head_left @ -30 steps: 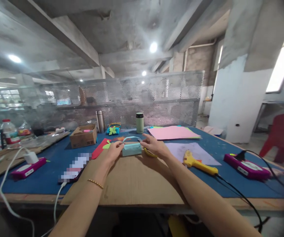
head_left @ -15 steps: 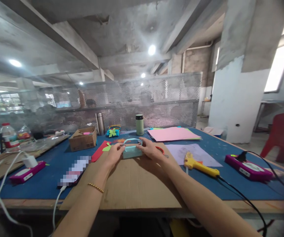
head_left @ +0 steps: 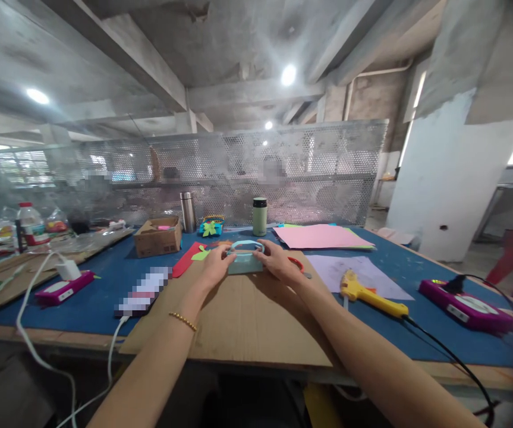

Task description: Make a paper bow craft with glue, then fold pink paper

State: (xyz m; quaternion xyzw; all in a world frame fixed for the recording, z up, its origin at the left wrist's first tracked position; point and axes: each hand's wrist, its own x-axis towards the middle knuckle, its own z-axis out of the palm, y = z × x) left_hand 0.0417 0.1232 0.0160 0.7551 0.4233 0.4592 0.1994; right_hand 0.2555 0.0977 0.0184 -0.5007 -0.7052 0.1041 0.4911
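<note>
A small light-blue basket, seemingly of paper (head_left: pixel 245 264) with an arched handle stands over the cardboard sheet (head_left: pixel 256 324). My left hand (head_left: pixel 216 264) grips its left end, thumb and fingers closed on the edge. At the opposite end my right hand (head_left: pixel 279 261) pinches the basket near the foot of the handle. Red-handled scissors (head_left: pixel 297 264) lie partly hidden behind my right hand. Left of my left hand are a strip of red paper (head_left: pixel 188 259) and a green leaf-shaped cutout (head_left: pixel 200 254).
A yellow glue gun (head_left: pixel 372 296) lies on purple paper (head_left: pixel 327 270) at right. Purple power strips (head_left: pixel 465 306) sit on both sides, with trailing cords. Behind stand a cardboard box (head_left: pixel 158 239), a steel flask (head_left: pixel 188 213), a green bottle (head_left: pixel 260 217) and pink paper (head_left: pixel 323 236).
The view has shifted, so the table's contents appear further right and slightly higher. Both hands keep their hold on the basket, which looks slightly turned.
</note>
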